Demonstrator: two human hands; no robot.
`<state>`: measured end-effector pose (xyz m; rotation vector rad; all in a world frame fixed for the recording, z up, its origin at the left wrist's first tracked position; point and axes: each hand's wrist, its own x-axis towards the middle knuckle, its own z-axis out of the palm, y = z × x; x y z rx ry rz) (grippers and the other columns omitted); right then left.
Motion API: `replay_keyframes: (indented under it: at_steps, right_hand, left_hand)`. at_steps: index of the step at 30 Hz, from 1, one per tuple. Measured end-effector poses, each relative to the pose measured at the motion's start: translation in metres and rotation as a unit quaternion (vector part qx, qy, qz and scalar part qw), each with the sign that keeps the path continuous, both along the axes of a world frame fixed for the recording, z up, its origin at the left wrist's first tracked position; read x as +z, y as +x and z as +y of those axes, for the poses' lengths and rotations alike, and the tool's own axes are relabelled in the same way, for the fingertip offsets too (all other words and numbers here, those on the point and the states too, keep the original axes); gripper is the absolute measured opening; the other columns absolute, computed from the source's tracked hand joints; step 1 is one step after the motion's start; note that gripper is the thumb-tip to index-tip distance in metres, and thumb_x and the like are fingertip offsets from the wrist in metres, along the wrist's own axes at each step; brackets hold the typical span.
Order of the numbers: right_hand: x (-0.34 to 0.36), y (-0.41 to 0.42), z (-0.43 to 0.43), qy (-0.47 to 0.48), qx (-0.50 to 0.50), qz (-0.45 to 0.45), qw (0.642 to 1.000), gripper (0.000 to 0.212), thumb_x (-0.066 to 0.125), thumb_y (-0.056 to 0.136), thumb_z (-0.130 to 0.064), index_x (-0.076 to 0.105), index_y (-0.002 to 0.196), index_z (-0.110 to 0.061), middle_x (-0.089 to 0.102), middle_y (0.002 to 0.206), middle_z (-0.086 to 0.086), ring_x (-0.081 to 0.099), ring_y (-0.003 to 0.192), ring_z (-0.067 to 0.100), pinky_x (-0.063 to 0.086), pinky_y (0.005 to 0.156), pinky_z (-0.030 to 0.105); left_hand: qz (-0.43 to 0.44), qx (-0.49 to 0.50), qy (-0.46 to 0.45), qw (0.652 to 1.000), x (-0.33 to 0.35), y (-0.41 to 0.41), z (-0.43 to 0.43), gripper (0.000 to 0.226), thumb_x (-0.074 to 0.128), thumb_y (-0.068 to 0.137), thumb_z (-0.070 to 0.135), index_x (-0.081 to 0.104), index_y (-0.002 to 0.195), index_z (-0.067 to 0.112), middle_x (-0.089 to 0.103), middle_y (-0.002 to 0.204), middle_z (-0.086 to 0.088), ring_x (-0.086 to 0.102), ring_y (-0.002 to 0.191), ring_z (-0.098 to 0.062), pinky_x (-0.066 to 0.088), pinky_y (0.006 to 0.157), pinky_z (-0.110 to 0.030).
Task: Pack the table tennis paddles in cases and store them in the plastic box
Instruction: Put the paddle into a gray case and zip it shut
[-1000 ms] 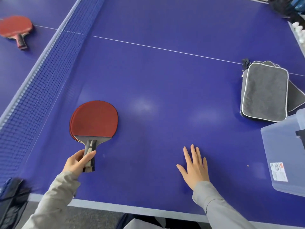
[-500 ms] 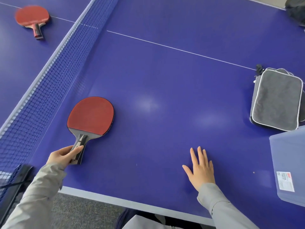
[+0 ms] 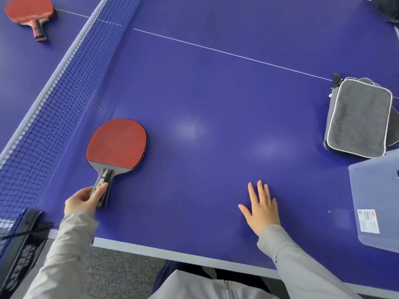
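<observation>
A red-faced paddle point(image 3: 117, 143) lies on the blue table point(image 3: 216, 93) near the net. My left hand point(image 3: 84, 200) grips its grey and black handle at the lower left. My right hand point(image 3: 262, 209) rests flat on the table, fingers spread, holding nothing. A second red paddle point(image 3: 29, 11) lies beyond the net at the top left. Grey paddle cases point(image 3: 359, 117) with white piping are stacked at the right. The translucent plastic box point(image 3: 375, 201) stands just in front of them at the right edge.
The blue net point(image 3: 56, 89) runs diagonally from the top centre to the lower left, ending at its black clamp post point(image 3: 21, 251). A white centre line crosses the table. A dark bag point(image 3: 388, 7) sits at the top right corner.
My left hand has shifted the paddle slightly, its handle now pointing more toward the lower left. The view has panned left. My right hand stays flat on the table.
</observation>
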<state>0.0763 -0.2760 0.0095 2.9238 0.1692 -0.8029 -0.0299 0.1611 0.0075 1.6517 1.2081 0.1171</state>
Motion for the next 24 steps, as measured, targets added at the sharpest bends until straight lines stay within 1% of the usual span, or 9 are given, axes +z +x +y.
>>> replay_keyframes:
  at_steps: [2,5,9,11,14,16,18,21,24]
  right_hand:
    - [0.001,0.0,0.001,-0.001,-0.001,0.002,1.0,0.073,0.028,0.095,-0.056,-0.01,0.15,-0.026,-0.018,0.158,0.004,-0.015,0.146,0.025,0.012,0.117,0.047]
    - [0.003,0.001,0.002,0.005,-0.005,0.005,1.0,0.073,0.029,0.095,-0.055,-0.009,0.15,-0.025,-0.017,0.159,0.005,-0.014,0.146,0.025,0.012,0.117,0.048]
    - [0.003,0.001,0.003,0.005,-0.007,0.005,1.0,0.073,0.03,0.096,-0.055,-0.008,0.15,-0.025,-0.016,0.159,0.004,-0.014,0.146,0.025,0.013,0.117,0.047]
    - [0.003,0.0,0.003,0.012,-0.012,0.005,1.0,0.073,0.031,0.096,-0.054,-0.008,0.15,-0.025,-0.016,0.159,0.004,-0.014,0.146,0.025,0.013,0.117,0.047]
    - [0.004,0.001,0.003,0.018,-0.015,0.004,1.0,0.072,0.031,0.096,-0.053,-0.007,0.15,-0.025,-0.016,0.159,0.003,-0.014,0.146,0.024,0.014,0.117,0.048]
    - [0.005,0.001,0.002,0.019,-0.015,0.005,1.0,0.072,0.032,0.096,-0.053,-0.006,0.15,-0.025,-0.015,0.159,0.004,-0.013,0.147,0.025,0.015,0.117,0.048]
    - [0.006,0.002,0.002,0.02,-0.011,0.009,1.0,0.073,0.032,0.096,-0.053,-0.006,0.151,-0.025,-0.014,0.159,0.004,-0.012,0.147,0.025,0.016,0.117,0.048]
    - [0.009,0.002,0.001,0.019,-0.008,0.008,1.0,0.072,0.031,0.096,-0.054,-0.007,0.15,-0.025,-0.014,0.159,0.004,-0.011,0.147,0.024,0.014,0.117,0.048]
    - [0.014,0.002,0.0,0.034,-0.013,-0.006,0.999,0.072,0.03,0.096,-0.054,-0.008,0.15,-0.025,-0.014,0.159,0.003,-0.01,0.147,0.024,0.011,0.118,0.048]
  left_hand:
    - [0.002,-0.001,0.005,1.0,0.004,0.001,-0.006,0.03,0.073,0.075,0.045,0.068,0.088,0.019,0.068,0.077,-0.009,0.061,0.067,-0.023,0.045,0.071,-0.033]
    - [0.011,-0.004,0.007,1.0,0.008,0.002,-0.01,0.033,0.073,0.076,0.042,0.068,0.095,0.015,0.067,0.078,-0.01,0.055,0.064,-0.025,0.043,0.071,-0.034]
    - [0.037,-0.032,0.03,0.998,0.009,0.002,-0.012,0.039,0.074,0.078,0.037,0.066,0.104,0.008,0.066,0.087,-0.013,0.057,0.078,-0.025,0.047,0.08,-0.04]
    - [0.056,-0.053,0.052,0.996,0.009,0.001,-0.014,0.043,0.074,0.078,0.036,0.064,0.107,0.007,0.065,0.096,-0.017,0.059,0.085,-0.031,0.048,0.085,-0.043]
    - [0.094,-0.097,0.091,0.987,0.012,-0.001,-0.018,0.048,0.075,0.076,0.042,0.063,0.106,0.006,0.061,0.1,-0.022,0.058,0.093,-0.036,0.046,0.087,-0.047]
    - [0.114,-0.114,0.117,0.98,0.016,-0.003,-0.022,0.055,0.076,0.073,0.044,0.062,0.108,0.004,0.059,0.102,-0.022,0.055,0.099,-0.037,0.044,0.091,-0.049]
    - [0.146,-0.115,0.144,0.972,0.02,-0.007,-0.028,0.059,0.078,0.073,0.04,0.059,0.116,0.005,0.056,0.112,-0.022,0.049,0.11,-0.039,0.04,0.097,-0.05]
    - [0.18,-0.12,0.192,0.957,0.029,-0.015,-0.039,0.076,0.077,0.073,0.042,0.047,0.133,0.008,0.045,0.133,-0.018,0.04,0.124,-0.039,0.034,0.103,-0.052]
    - [0.177,-0.158,0.258,0.936,0.039,-0.019,-0.048,0.086,0.076,0.073,0.043,0.038,0.14,0.007,0.035,0.146,-0.014,0.031,0.133,-0.038,0.029,0.105,-0.054]
